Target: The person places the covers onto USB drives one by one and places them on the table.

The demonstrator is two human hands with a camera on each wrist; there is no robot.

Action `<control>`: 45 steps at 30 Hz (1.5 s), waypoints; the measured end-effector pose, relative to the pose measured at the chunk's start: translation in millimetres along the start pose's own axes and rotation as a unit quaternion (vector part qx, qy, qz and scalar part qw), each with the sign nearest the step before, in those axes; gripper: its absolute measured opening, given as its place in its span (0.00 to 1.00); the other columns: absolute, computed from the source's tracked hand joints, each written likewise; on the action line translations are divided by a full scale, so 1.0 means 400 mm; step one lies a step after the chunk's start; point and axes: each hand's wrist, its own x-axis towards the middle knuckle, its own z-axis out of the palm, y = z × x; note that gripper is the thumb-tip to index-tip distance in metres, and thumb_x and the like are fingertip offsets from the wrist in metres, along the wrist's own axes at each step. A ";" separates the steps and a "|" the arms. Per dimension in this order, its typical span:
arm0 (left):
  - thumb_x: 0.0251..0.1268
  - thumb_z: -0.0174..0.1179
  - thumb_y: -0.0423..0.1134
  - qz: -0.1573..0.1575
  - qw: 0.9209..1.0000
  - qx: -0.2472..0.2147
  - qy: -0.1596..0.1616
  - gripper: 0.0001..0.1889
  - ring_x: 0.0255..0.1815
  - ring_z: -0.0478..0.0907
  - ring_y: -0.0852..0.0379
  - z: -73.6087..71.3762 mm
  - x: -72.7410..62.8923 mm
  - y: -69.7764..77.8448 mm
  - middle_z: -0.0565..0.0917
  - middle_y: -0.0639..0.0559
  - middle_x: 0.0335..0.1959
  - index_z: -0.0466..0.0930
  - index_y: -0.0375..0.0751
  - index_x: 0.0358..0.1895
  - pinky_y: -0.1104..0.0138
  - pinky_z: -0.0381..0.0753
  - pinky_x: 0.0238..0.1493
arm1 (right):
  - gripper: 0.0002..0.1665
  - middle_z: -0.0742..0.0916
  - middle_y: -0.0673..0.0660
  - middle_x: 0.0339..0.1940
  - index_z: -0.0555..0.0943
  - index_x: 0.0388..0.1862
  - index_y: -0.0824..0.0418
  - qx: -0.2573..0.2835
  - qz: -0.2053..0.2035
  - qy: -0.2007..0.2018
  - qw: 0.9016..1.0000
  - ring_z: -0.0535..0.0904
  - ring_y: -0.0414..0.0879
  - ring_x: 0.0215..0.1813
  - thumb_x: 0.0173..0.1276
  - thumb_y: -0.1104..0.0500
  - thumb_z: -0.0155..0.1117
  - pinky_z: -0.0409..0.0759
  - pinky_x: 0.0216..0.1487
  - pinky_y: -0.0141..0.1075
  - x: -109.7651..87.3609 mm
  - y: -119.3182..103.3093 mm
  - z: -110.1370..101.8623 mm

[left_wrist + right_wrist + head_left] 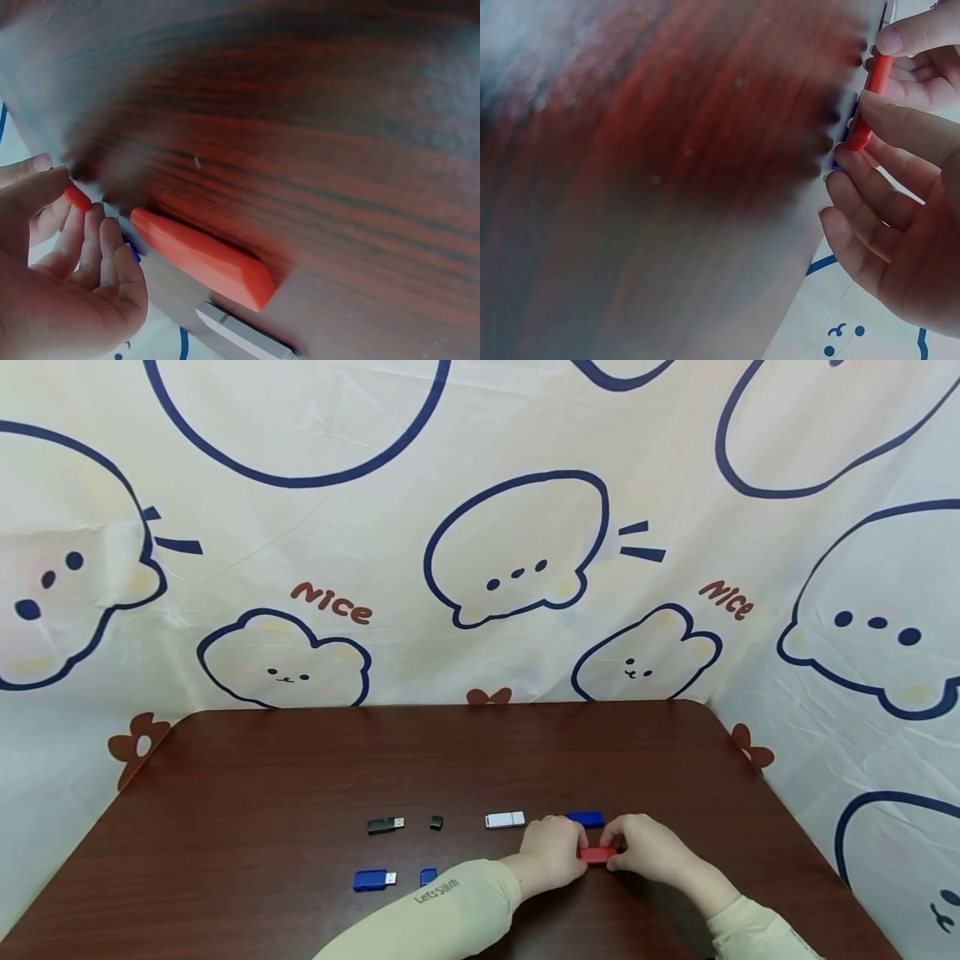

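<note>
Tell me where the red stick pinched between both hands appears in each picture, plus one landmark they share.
Head: the red stick is low, right of centre.
Left wrist: the red stick is mostly hidden, near the left edge at the fingertips; the larger red piece on the table is separate.
Right wrist: the red stick is at upper right.
Shared landmark: the left hand, pinching one end.
</note>
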 end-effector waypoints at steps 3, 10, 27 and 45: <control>0.49 0.68 0.45 0.000 1.000 0.002 0.001 0.06 0.29 0.75 0.63 0.001 0.000 -0.001 0.82 0.61 0.27 0.83 0.52 0.30 0.70 0.69 0.31 | 0.11 0.81 0.46 0.26 0.80 0.24 0.52 0.002 0.005 -0.002 1.000 0.70 0.40 0.28 0.46 0.63 0.75 0.69 0.29 0.34 0.001 -0.002 0.000; 0.48 0.67 0.43 0.002 1.000 0.004 0.001 0.05 0.31 0.77 0.64 0.003 -0.003 -0.002 0.83 0.62 0.28 0.84 0.53 0.30 0.70 0.71 0.31 | 0.12 0.79 0.47 0.25 0.79 0.24 0.53 -0.006 0.017 -0.001 1.000 0.70 0.42 0.28 0.45 0.64 0.75 0.69 0.29 0.36 0.004 -0.001 0.003; 0.47 0.67 0.42 0.004 1.000 0.008 0.006 0.05 0.30 0.76 0.63 0.010 -0.001 -0.003 0.82 0.61 0.27 0.82 0.53 0.29 0.70 0.71 0.31 | 0.14 0.78 0.48 0.25 0.77 0.23 0.54 -0.019 0.016 0.009 1.000 0.70 0.42 0.29 0.43 0.65 0.75 0.70 0.29 0.36 0.002 -0.004 0.004; 0.52 0.66 0.42 0.013 0.996 -0.066 0.054 0.05 0.28 0.75 0.67 -0.098 -0.027 -0.049 0.81 0.60 0.27 0.83 0.48 0.33 0.73 0.70 0.29 | 0.07 0.75 0.47 0.19 0.79 0.25 0.52 -0.031 0.041 0.050 0.997 0.65 0.39 0.19 0.54 0.56 0.70 0.62 0.21 0.31 0.024 -0.031 -0.009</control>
